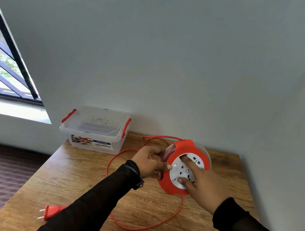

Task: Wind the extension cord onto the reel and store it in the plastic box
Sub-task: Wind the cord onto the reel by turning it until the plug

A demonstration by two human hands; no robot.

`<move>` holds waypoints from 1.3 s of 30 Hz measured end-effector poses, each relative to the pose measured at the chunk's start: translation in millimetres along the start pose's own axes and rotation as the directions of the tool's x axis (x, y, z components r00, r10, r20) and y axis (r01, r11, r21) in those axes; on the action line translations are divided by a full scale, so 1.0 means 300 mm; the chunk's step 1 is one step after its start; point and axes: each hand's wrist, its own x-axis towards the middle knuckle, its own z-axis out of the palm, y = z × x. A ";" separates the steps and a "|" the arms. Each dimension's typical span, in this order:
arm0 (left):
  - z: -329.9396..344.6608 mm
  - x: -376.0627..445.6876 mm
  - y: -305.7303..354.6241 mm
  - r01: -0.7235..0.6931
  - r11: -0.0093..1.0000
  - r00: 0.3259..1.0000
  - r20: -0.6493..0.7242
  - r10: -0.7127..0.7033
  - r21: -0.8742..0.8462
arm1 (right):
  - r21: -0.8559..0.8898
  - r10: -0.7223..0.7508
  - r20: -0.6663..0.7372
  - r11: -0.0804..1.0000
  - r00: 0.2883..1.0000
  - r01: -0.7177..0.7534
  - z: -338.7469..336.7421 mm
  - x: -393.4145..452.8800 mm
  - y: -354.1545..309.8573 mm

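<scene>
At the far left of the wooden table (pixel 88 172), near its front edge, the orange plug (pixel 52 212) lies flat with its two pins pointing left, partly covered by the left sleeve. Further back, against the wall, stands the clear plastic box (pixel 96 133); its lid is on and both red latches appear to be down. Judged from this, the box must be opened before storage.

The extension cord (pixel 156 224) is only partly wound. One loose loop runs behind the reel toward the box, and another sweeps forward across the table below the reel and back toward the plug.

The left hand (pixel 149 162) is curled round the left edge of the reel (pixel 178 152), with its fingers closed on the wound turns of cord in the groove. The reel is held tilted up on edge, with its white socket face toward the camera. Whether its lower rim touches the table cannot be told.

The right hand (pixel 203 182) lies spread on the socket face, with straight fingers pressing on it and nothing clasped.

Handling, as a judgement:
- The cord is thin, limp and light. It will kink or slip off the groove if fed slack, so guide it close to the rim.
- The reel is rigid, smooth plastic. Hold it by the flange edge and turn it at the hub.
- The plug end will drag and may snag at the table edge.
</scene>
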 end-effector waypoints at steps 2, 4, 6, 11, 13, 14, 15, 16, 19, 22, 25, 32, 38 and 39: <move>0.013 -0.003 -0.012 -0.014 0.999 1.000 -0.023 0.014 -0.030 | 0.030 0.063 -0.013 0.998 0.998 -0.063 0.010 -0.006 -0.005; 0.027 -0.005 -0.023 -0.017 0.997 0.998 -0.054 0.013 -0.074 | 0.210 0.164 -0.002 0.965 0.986 -0.160 0.011 -0.003 -0.016; 0.053 -0.007 -0.032 0.005 0.986 0.996 -0.089 -0.020 -0.164 | 0.591 0.307 0.060 0.756 0.950 -0.282 0.003 0.016 -0.031; 0.129 -0.022 -0.052 -0.074 0.951 0.978 -0.209 0.010 -0.300 | 0.906 0.422 0.246 0.219 0.873 -0.361 -0.021 0.055 -0.069; 0.154 -0.032 -0.066 -0.115 0.937 0.967 -0.253 0.030 -0.329 | 0.905 0.425 0.350 0.075 0.835 -0.418 -0.033 0.059 -0.077; 0.168 -0.038 -0.075 -0.135 0.930 0.961 -0.275 0.039 -0.341 | 0.892 0.415 0.422 -0.027 0.806 -0.452 -0.036 0.061 -0.076; 0.183 -0.044 -0.086 -0.153 0.925 0.954 -0.295 0.047 -0.349 | 0.864 0.387 0.499 -0.152 0.776 -0.480 -0.039 0.064 -0.076; 0.201 -0.050 -0.097 -0.168 0.920 0.949 -0.311 0.053 -0.354 | 0.823 0.347 0.567 -0.275 0.747 -0.497 -0.042 0.066 -0.077; 0.236 -0.064 -0.127 -0.205 0.898 0.936 -0.345 0.065 -0.389 | 0.737 0.264 0.647 -0.456 0.716 -0.498 -0.060 0.056 -0.089; 0.212 -0.062 -0.129 -0.191 0.901 0.940 -0.337 0.053 -0.389 | 0.736 0.207 0.649 -0.413 0.732 -0.536 -0.088 0.040 -0.103; 0.138 -0.047 -0.106 -0.116 0.929 0.957 -0.291 0.010 -0.352 | 0.762 0.154 0.636 -0.278 0.756 -0.585 -0.122 0.023 -0.093; -0.085 0.012 0.011 0.091 0.978 0.992 -0.066 -0.104 -0.186 | 0.411 -0.035 -0.124 0.908 0.992 0.083 -0.142 -0.040 -0.054; -0.098 0.022 0.093 0.063 0.994 0.989 0.130 -0.074 0.086 | 0.015 -0.234 0.153 0.972 0.960 0.235 -0.110 -0.018 -0.053; -0.097 0.023 0.096 0.070 0.992 0.987 0.137 -0.084 0.101 | -0.010 -0.250 0.141 0.967 0.958 0.254 -0.103 -0.016 -0.050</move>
